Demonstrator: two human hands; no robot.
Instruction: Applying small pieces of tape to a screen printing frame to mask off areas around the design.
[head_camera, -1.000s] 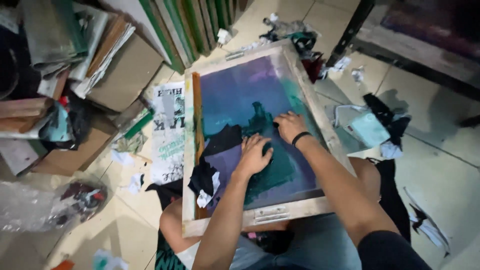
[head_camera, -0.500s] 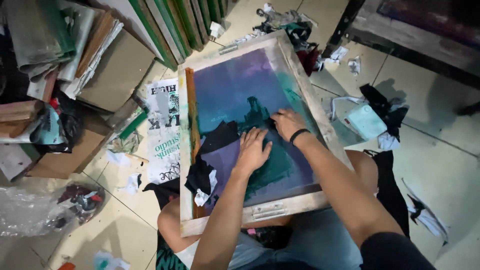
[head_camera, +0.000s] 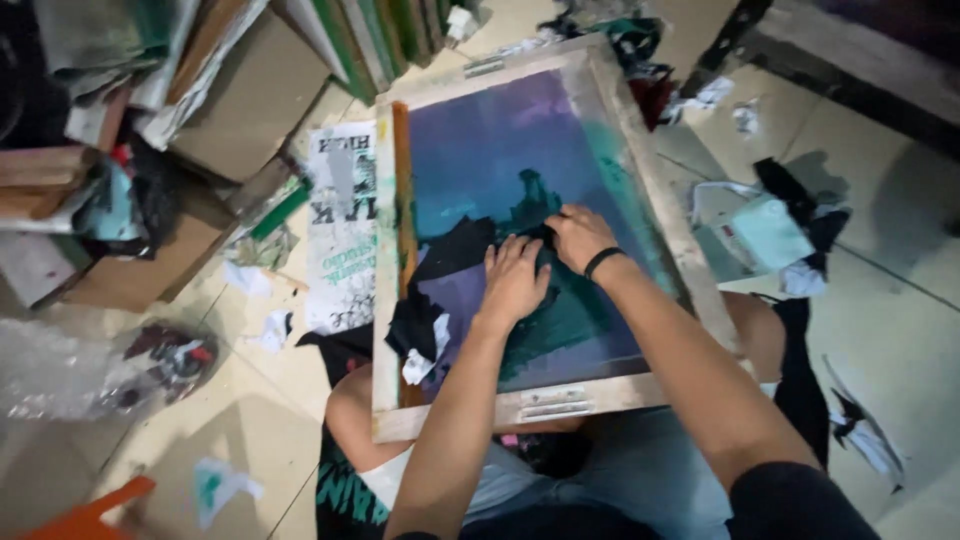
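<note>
Centre of the frame: the screen, a wooden-framed mesh, lies tilted across the person's lap, near end on the knees, far end toward the top of the picture. Both hands are on the mesh. The left hand presses flat, fingers spread, on a black rag at mid-screen. The right hand, with a dark band at the wrist, is curled on the rag's upper edge, seemingly pinching it (the grip itself is hidden under the knuckles).

How far along? The upper mesh shows purple-blue and mostly clean; a dark green smear still covers the lower right part near the forearms, and teal streaks run down the right side, so I judge the wiping perhaps half done.

Just left of the frame lies a newspaper on the floor. Upper left, stacked cardboard. Right, a teal cloth among scraps.
</note>
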